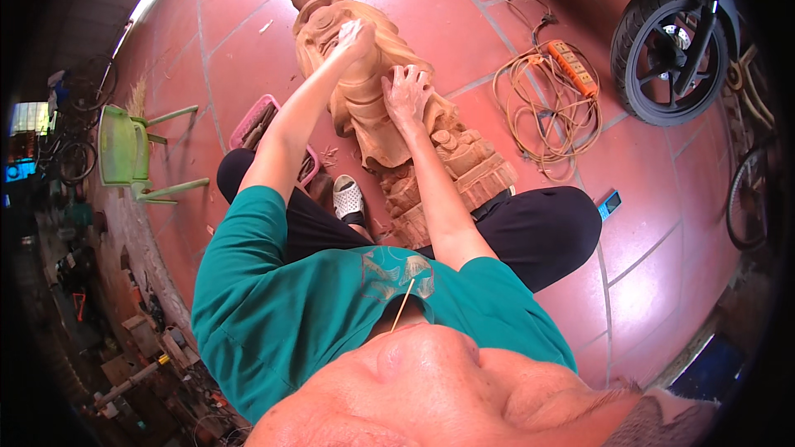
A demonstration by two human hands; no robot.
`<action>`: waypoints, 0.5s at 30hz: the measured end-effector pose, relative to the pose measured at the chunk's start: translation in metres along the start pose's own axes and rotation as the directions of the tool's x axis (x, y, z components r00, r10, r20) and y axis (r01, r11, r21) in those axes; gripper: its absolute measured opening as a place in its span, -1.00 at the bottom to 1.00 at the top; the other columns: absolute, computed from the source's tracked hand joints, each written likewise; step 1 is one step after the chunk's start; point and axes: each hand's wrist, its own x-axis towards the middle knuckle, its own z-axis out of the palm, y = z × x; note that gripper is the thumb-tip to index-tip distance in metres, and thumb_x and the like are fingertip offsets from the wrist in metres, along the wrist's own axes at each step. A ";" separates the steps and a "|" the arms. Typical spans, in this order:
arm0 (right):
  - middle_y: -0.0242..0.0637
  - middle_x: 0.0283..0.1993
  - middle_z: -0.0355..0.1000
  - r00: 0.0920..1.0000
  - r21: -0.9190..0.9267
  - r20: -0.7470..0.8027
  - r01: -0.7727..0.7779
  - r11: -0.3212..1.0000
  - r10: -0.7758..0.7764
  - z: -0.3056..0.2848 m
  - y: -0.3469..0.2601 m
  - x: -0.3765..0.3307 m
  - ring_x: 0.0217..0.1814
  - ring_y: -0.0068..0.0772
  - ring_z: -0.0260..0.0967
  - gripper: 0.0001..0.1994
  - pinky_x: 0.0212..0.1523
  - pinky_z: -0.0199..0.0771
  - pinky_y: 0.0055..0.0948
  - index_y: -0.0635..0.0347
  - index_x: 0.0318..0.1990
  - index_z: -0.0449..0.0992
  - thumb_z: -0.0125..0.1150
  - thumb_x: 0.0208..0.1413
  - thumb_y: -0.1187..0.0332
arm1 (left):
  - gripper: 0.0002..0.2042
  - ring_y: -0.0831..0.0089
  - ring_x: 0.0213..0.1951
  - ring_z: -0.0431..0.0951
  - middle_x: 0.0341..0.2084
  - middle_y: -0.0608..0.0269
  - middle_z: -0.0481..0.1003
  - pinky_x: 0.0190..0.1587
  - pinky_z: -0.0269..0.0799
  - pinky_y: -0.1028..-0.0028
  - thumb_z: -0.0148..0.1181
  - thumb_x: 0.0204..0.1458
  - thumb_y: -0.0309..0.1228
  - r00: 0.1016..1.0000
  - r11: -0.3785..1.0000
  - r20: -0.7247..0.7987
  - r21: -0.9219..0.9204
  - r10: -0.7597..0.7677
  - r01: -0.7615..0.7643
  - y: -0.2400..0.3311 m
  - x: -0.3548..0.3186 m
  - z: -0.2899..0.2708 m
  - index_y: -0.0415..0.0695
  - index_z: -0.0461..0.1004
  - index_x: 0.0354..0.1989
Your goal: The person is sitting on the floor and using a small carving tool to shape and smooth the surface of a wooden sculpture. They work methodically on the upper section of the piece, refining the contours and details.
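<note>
A carved wooden statue [361, 120] in long folded robes lies on the floor between my legs. Its carved base [484, 175] is toward me, its upper end pointing away. My left hand [354, 38] reaches to the upper part, fingers curled against the carving; whatever it may hold is hidden, and glare whitens its fingers. Closer to me, my right hand [406, 93] rests on the statue's side with its fingers spread, holding nothing.
A pink basket [255, 118] with tools sits left of the statue, near a green plastic chair [124, 147]. Right lie an orange power strip [573, 68], a coiled cord [537, 147] and a blue phone [610, 204]. A motorbike wheel [627, 74] stands far right.
</note>
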 end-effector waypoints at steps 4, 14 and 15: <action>-0.25 -0.04 0.28 1.000 0.010 0.015 0.008 1.000 -0.008 0.001 0.001 0.003 0.08 -0.09 0.19 -0.70 -0.02 0.18 0.09 0.01 -0.09 0.45 0.22 0.10 0.11 | -0.81 0.00 -0.25 0.63 -0.47 -0.19 0.56 -0.24 0.52 0.14 0.10 -0.04 -0.42 0.985 0.986 0.150 -0.129 -0.087 0.107 -0.004 0.003 -0.023 -0.27 0.59 -0.45; -0.25 -0.04 0.32 0.998 0.036 -0.029 -0.063 0.997 0.064 0.007 0.016 0.001 0.11 -0.06 0.21 -0.79 0.02 0.18 0.12 -0.02 -0.08 0.44 0.07 0.21 0.17 | -0.81 0.25 -0.32 0.63 -0.42 -0.06 0.60 -0.26 0.51 0.27 0.22 0.03 -0.34 0.985 0.927 0.168 -0.374 0.041 0.026 0.026 -0.013 -0.016 -0.20 0.64 -0.42; -0.27 -0.04 0.33 0.995 0.070 -0.055 -0.074 0.995 0.078 0.010 0.018 0.007 0.11 -0.06 0.21 -0.81 0.02 0.17 0.11 -0.02 -0.09 0.44 0.03 0.23 0.19 | -0.85 0.34 -0.39 0.62 -0.49 0.02 0.60 -0.30 0.51 0.31 0.23 0.03 -0.36 1.000 0.893 0.011 -0.450 -0.022 0.024 0.012 -0.013 -0.012 -0.15 0.66 -0.37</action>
